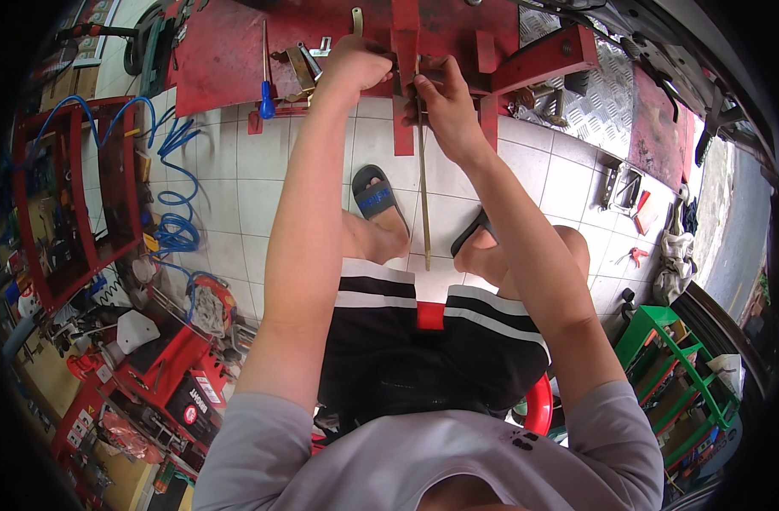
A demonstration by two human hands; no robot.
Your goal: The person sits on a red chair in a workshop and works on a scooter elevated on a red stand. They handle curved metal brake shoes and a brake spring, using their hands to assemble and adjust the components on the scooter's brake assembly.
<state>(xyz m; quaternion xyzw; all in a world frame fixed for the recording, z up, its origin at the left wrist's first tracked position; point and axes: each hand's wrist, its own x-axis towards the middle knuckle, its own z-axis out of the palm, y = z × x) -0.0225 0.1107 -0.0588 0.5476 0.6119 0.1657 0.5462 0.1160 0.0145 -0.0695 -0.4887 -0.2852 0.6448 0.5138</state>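
Note:
Both arms reach forward to a red metal frame (406,41) at the top middle. My left hand (360,66) is closed at the left side of the frame's upright. What its fingers grip, if anything, is hidden. On the other side, my right hand (447,100) has its thumb and fingers bent round the upper part of a long thin metal rod (423,187). The rod extends back toward my shorts, its lower end hanging free above the floor. A red beam (547,64) slants away to the right of my right hand.
A screwdriver with a blue handle (267,104) and several small metal tools lie on the red surface (215,64). A coiled blue hose (178,230) hangs by a red rack (74,289) at left. Red-handled pliers (635,255) and a green rack (662,328) are at right.

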